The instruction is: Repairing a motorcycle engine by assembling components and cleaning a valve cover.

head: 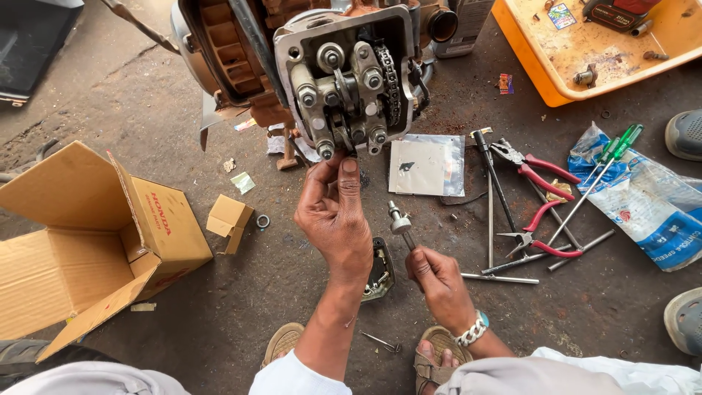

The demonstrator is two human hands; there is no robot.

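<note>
The left hand (335, 216) reaches up to the open cylinder head (349, 80) of the engine, thumb and fingertips pinched at its lower edge, just under the rocker arms and beside the cam chain (388, 77); what it pinches, if anything, is too small to tell. The right hand (437, 281) is closed around the shaft of a socket driver (401, 223), whose socket end points up toward the head but sits apart from it, below and to the right of the left hand.

To do this well, the left hand should steady the small part squarely against the head while the driver comes in on the same line as the fastener, not at a slant, so the socket seats fully before any turning. Light turns first; the chain and rockers sit close, so the knuckles need room.

All of this lies on a stained, oily concrete floor (219, 322). Right of the hands lie red-handled pliers (537, 172), green screwdrivers (610, 157) on a blue-and-white plastic bag (651, 208), and loose steel rods (504, 278). A clear packet (426, 166) lies under the engine, an open cardboard box (88, 249) to the left, an orange tray (585, 51) at top right. A dark metal cover (380, 272) rests between the forearms.
</note>
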